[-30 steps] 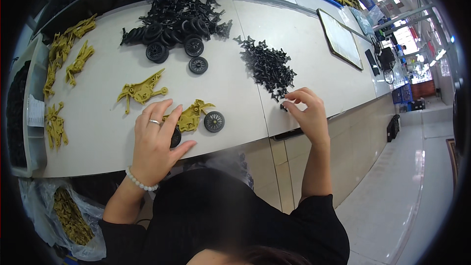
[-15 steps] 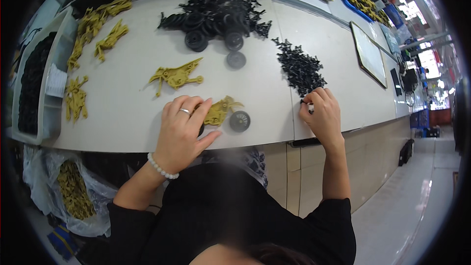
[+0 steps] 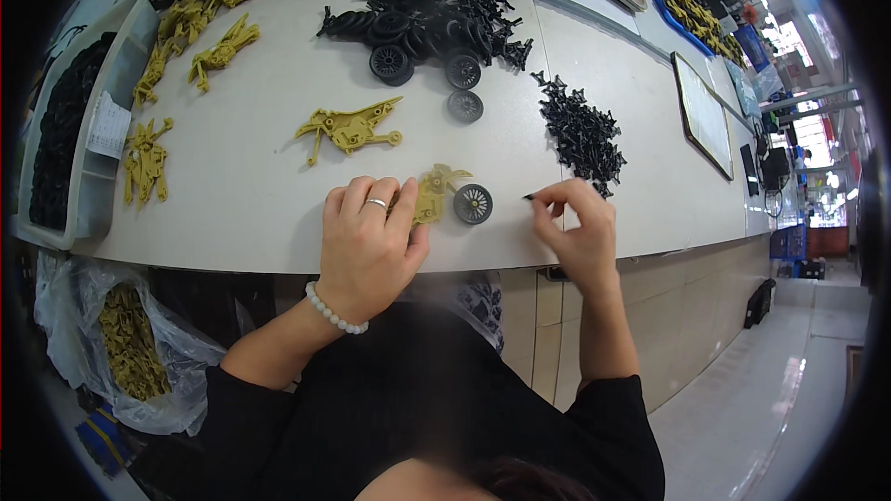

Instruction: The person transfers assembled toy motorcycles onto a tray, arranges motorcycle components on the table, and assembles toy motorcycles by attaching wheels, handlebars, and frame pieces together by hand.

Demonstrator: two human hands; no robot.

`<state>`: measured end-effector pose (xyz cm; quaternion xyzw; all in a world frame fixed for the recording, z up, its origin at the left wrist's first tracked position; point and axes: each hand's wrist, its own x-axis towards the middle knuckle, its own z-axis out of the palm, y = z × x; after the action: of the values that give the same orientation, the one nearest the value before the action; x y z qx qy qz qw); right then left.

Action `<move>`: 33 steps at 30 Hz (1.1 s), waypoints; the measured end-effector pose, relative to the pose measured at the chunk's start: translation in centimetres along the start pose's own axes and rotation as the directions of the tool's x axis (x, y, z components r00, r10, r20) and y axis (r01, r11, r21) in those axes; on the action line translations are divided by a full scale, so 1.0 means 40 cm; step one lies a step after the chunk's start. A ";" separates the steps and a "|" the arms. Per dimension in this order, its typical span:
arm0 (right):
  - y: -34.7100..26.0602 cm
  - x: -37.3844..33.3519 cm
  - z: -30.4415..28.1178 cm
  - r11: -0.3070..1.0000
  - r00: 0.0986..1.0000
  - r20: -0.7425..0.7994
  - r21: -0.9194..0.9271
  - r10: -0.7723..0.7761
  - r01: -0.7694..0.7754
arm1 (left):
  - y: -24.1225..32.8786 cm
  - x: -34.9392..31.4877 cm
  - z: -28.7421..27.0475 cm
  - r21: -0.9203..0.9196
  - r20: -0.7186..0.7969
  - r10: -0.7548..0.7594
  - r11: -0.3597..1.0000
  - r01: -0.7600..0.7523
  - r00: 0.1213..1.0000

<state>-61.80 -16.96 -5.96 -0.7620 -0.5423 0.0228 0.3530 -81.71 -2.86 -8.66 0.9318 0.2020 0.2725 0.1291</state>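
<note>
My left hand point(image 3: 369, 237), with a ring and a bead bracelet, is closed over a yellow plastic toy motorcycle body point(image 3: 432, 197) lying on the table. Its fingers hide the rear part of that body. A black spoked wheel point(image 3: 473, 204) sits at the body's front end. To the right, my right hand point(image 3: 583, 227) pinches a small black plastic part point(image 3: 529, 197) between thumb and forefinger. Just beyond it lies a pile of small black forked parts point(image 3: 583, 134). Another yellow motorcycle body half point(image 3: 351, 128) rests farther back, apart from both hands.
A heap of black wheels and parts point(image 3: 422, 28) lies at the back, with a loose wheel point(image 3: 465, 106) before it. Several yellow pieces point(image 3: 147, 162) are at the left beside a grey bin point(image 3: 93, 181). A flat framed tray point(image 3: 703, 116) lies right; a plastic bag point(image 3: 176, 353) hangs below the table edge.
My right hand has moved left from the pile of small black parts toward the yellow body, carrying one part in its fingertips. My left hand stays on the body.
</note>
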 end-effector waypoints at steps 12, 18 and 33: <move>-0.128 0.017 0.115 0.951 0.950 0.056 -0.018 -0.307 0.309 | 0.014 0.003 0.002 0.013 0.026 -0.053 0.999 0.053 0.998; -0.137 0.016 0.110 0.921 0.925 0.142 -0.123 -0.353 0.371 | 0.014 0.007 0.004 0.014 0.033 -0.056 0.998 0.056 0.998; -0.155 0.028 0.118 0.978 0.967 0.196 -0.096 -0.164 0.186 | 0.019 0.027 0.010 0.067 0.080 0.005 0.998 -0.010 0.997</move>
<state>-68.33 -12.59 -5.61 -0.7244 -0.6387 0.0321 0.2573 -80.42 -3.12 -8.24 0.9465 0.2023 0.2286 0.1045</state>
